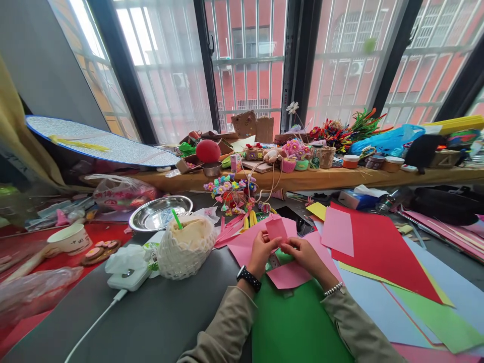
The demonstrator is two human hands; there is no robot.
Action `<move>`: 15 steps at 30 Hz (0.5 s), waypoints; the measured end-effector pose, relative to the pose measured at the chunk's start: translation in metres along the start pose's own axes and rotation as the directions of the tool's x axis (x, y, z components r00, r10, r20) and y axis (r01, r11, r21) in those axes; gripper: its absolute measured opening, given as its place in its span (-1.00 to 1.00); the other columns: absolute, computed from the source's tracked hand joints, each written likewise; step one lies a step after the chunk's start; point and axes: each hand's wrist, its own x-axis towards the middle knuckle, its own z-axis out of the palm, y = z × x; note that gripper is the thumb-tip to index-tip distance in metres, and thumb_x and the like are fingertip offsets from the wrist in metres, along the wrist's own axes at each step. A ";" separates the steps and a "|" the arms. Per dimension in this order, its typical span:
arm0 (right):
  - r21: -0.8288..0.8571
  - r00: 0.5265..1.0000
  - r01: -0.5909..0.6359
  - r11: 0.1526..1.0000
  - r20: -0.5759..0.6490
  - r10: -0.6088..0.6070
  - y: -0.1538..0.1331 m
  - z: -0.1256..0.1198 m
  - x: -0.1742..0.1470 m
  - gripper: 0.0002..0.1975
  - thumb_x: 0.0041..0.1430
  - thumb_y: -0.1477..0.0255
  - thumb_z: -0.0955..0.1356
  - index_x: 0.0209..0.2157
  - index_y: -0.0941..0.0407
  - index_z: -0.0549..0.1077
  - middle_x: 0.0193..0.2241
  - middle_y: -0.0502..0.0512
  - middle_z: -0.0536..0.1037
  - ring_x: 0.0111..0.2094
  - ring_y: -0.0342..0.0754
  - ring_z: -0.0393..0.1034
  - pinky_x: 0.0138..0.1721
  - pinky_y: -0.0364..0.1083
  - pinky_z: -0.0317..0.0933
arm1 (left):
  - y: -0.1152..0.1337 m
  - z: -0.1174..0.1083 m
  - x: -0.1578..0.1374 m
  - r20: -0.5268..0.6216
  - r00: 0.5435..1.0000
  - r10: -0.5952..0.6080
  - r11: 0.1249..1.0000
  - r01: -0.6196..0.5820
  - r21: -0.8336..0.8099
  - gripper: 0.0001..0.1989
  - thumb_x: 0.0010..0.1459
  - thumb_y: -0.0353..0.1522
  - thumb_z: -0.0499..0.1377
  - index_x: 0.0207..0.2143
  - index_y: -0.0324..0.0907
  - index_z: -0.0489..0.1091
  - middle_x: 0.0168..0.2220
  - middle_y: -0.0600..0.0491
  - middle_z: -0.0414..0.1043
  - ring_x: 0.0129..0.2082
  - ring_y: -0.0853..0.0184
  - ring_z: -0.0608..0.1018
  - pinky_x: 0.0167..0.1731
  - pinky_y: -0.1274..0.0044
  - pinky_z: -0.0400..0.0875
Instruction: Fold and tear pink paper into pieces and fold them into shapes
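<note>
I have the left grip (263, 249) narrowed on a small pink paper (277, 229), its thumb across the lower part, while my right grip (307, 257) pinches the same paper near its lower right corner. The paper stands up just beyond the meeting fingertips. Directly under the grips I see a small green item (283, 257), too hidden for me to tell what it is. Nearer me than the right grip lies a loose pink piece (289, 276), partly over the green mat (297, 327) that stretches between my forearms. Just left of the left grip, a larger pink sheet (242, 248) lies on the dark table (159, 312). To the right grip's right, a red sheet (385, 252) overlaps other coloured sheets. Left of the left grip, I see a coconut in white netting (181, 257) with a green straw (176, 219); past it sits a metal tray (162, 214). Beyond both grips, small colourful flowers (229, 190) cluster near the window ledge (302, 179).
</note>
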 end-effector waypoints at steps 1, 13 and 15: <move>0.004 1.000 -0.003 1.000 0.002 0.003 0.000 0.000 0.000 -0.71 -0.04 0.25 0.25 -0.64 0.16 0.36 -0.67 -0.03 0.37 -0.59 -0.15 0.21 -0.54 -0.18 0.04 | 0.000 0.000 0.000 -0.003 1.000 -0.005 1.000 0.005 0.004 -0.55 -0.34 -0.37 0.31 -0.36 -0.25 0.19 -0.53 0.08 0.41 -0.57 0.42 0.46 -0.52 0.60 0.30; 0.050 1.000 -0.018 0.999 0.013 0.017 -0.004 0.000 -0.002 -0.74 -0.07 0.28 0.28 -0.66 0.15 0.29 -0.70 -0.09 0.26 -0.61 -0.19 0.12 -0.57 -0.20 -0.02 | 0.001 0.000 0.000 -0.019 0.999 -0.028 1.000 0.028 0.006 -0.52 -0.35 -0.36 0.32 -0.35 -0.25 0.18 -0.55 0.09 0.39 -0.58 0.42 0.45 -0.54 0.61 0.29; 0.057 1.000 -0.020 0.998 0.021 0.019 -0.004 0.000 -0.002 -0.74 -0.07 0.28 0.28 -0.66 0.15 0.29 -0.70 -0.09 0.26 -0.61 -0.19 0.12 -0.57 -0.20 -0.01 | 0.001 0.001 0.000 -0.027 0.999 -0.027 1.000 0.027 0.001 -0.52 -0.36 -0.36 0.32 -0.36 -0.25 0.17 -0.57 0.11 0.38 -0.59 0.43 0.44 -0.54 0.60 0.30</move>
